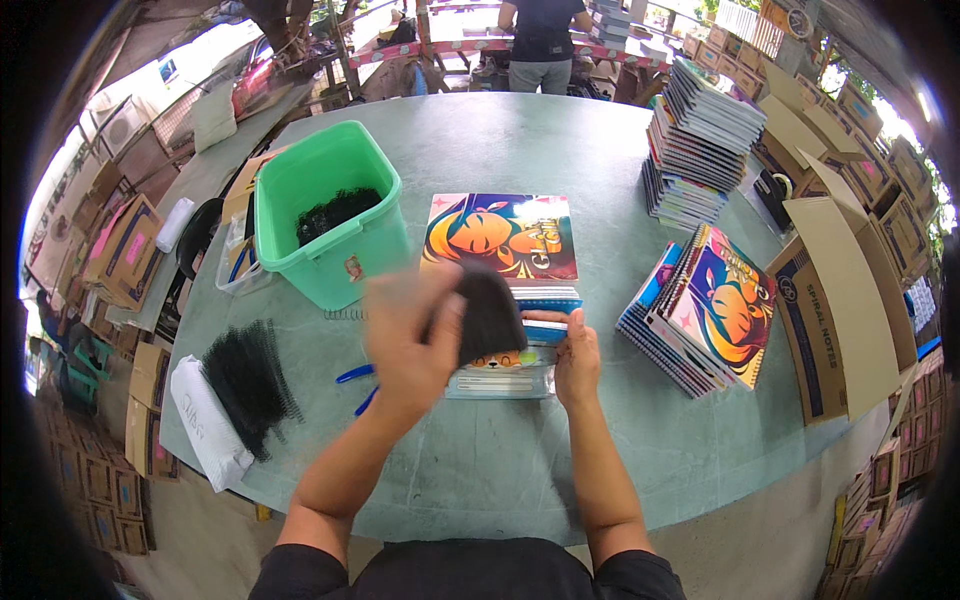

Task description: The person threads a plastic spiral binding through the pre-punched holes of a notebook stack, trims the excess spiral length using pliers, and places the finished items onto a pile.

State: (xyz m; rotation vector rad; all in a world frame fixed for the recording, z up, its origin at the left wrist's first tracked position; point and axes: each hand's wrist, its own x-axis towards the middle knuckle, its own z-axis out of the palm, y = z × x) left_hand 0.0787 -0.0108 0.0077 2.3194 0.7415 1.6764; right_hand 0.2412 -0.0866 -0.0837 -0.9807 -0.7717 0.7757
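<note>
At the notebooks (505, 385), the left hand (412, 340) slants inward, gripping a dark block (492, 318); the right hand (577, 362) clasps their edge.

Black object (490, 315) over stacked notebooks (500, 384)

Print on covers and a carton, handwriting on a bag, clocked from the middle of the view
At 12, the illustrated notebook cover (490, 250) carries a stylised title running sideways near its right edge; at 3, the top spiral-bound notebook (735, 312) bears similar lettering, tilted. Farther out at 3, the open cardboard carton (812, 370) shows dark printed words beside a round emblem. At 8, the white bag (208, 428) has handwritten lettering. At 6, fine print on the pale notebook cover (498, 384) is too small to read.
</note>
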